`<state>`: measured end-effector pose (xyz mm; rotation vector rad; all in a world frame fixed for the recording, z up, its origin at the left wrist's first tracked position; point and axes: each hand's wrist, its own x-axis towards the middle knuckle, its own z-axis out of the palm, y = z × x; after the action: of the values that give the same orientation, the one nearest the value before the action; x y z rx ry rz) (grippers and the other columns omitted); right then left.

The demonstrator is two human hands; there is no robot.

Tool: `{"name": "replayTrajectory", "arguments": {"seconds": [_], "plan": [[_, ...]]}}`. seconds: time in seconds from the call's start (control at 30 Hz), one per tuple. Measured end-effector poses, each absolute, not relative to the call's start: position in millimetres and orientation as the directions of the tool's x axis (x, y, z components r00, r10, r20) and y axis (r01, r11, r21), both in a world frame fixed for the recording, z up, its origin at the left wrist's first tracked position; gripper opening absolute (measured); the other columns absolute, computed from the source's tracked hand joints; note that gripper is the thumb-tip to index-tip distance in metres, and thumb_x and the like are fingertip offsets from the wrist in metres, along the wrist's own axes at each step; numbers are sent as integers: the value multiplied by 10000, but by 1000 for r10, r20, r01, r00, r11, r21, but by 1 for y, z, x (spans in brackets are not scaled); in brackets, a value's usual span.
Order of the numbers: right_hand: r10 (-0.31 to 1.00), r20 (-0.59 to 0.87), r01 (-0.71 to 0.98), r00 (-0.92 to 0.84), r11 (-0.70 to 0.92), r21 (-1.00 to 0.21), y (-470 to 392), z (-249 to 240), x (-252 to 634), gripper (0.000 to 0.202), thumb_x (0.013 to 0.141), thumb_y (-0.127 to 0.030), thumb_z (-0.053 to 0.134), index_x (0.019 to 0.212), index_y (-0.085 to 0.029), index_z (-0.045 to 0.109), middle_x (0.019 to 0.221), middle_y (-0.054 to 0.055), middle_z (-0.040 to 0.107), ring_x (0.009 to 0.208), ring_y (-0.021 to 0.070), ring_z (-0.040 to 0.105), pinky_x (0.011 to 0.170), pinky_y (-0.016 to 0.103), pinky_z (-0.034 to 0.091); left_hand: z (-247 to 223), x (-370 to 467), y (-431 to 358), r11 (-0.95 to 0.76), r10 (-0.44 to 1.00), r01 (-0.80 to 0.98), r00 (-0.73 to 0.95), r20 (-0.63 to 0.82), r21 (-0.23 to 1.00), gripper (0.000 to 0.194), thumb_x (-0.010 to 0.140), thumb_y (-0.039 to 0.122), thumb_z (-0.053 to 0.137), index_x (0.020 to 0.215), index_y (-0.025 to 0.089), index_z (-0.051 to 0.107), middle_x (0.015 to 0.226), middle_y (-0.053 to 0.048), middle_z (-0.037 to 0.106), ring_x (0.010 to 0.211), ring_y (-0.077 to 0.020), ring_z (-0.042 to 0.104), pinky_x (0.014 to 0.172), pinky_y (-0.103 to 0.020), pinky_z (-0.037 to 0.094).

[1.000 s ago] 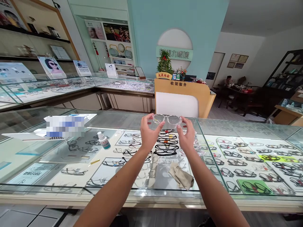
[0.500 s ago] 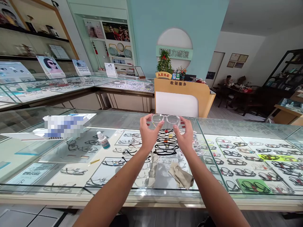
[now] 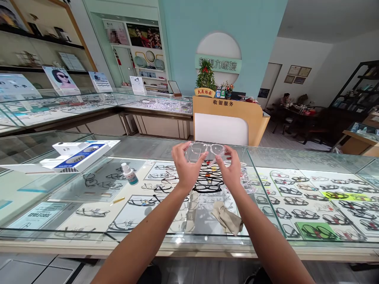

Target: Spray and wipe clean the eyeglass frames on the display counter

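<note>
Clear-framed eyeglasses (image 3: 217,149) are held up above the far part of the glass counter, lenses facing me. My left hand (image 3: 187,163) is closed on their left side, thumb near the middle of the frame. On the other side my right hand (image 3: 231,165) pinches the right end between thumb and fingers. Beneath and between my wrists several black eyeglass frames (image 3: 208,185) lie in a column. Nearer to me, a crumpled beige cloth (image 3: 227,219) rests on the glass by my right forearm. A white spray bottle (image 3: 129,174) with blue liquid stands to the left.
The glass display counter (image 3: 142,244) shows rows of eyeglasses (image 3: 304,214) on the right. An opened white and blue box (image 3: 84,157) sits at the left, with a small yellow screwdriver-like item (image 3: 118,200) nearby. A wooden cashier desk (image 3: 257,118) stands beyond; a person sits far right.
The clear eyeglasses have turned slightly, their right side now tilting lower, and a temple shows between my hands. My left hand has shifted slightly left. Bottle and cloth stay in place.
</note>
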<state>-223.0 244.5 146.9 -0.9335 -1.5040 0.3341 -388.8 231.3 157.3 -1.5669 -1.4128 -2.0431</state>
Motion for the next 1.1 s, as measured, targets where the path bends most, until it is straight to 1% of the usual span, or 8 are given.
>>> {"name": "replayTrajectory", "arguments": {"seconds": [0.5, 0.77, 0.93, 1.0, 1.1], "plan": [[705, 701, 350, 105, 634, -690, 244, 148, -223, 531, 960, -555, 672, 1368, -222, 607, 1261, 131, 697, 1110, 279, 662, 922, 438, 521, 156, -390, 231, -527, 351, 662, -401, 846, 532, 615, 809, 502, 880, 1304, 267, 599, 1260, -99, 611, 1183, -275, 601, 981, -447, 508], [713, 696, 352, 85, 632, -690, 245, 147, -222, 522, 975, -553, 650, 1379, -226, 603, 1274, 128, 697, 1116, 273, 663, 938, 440, 521, 157, -389, 230, -504, 337, 691, -394, 855, 518, 606, 809, 511, 876, 1287, 260, 600, 1241, -98, 614, 1172, -280, 608, 988, -456, 506], [704, 706, 358, 72, 643, -677, 246, 145, -222, 502, 992, -537, 636, 1385, -226, 606, 1269, 111, 697, 1111, 256, 664, 938, 424, 520, 157, -389, 230, -520, 320, 690, -391, 863, 505, 601, 808, 496, 881, 1285, 256, 606, 1241, -96, 613, 1174, -277, 602, 990, -450, 499], [702, 708, 362, 75, 642, -676, 246, 144, -223, 497, 990, -543, 640, 1375, -229, 611, 1254, 100, 700, 1098, 248, 663, 934, 420, 519, 157, -389, 230, -524, 328, 678, -398, 856, 516, 598, 806, 487, 885, 1285, 257, 610, 1243, -92, 614, 1169, -272, 600, 989, -444, 495], [688, 717, 390, 112, 633, -668, 247, 144, -222, 504, 973, -562, 663, 1346, -226, 622, 1210, 91, 702, 1059, 246, 653, 907, 415, 513, 157, -389, 231, -529, 390, 631, -413, 823, 568, 593, 804, 472, 889, 1287, 261, 618, 1250, -87, 621, 1132, -254, 608, 977, -424, 493]]}}
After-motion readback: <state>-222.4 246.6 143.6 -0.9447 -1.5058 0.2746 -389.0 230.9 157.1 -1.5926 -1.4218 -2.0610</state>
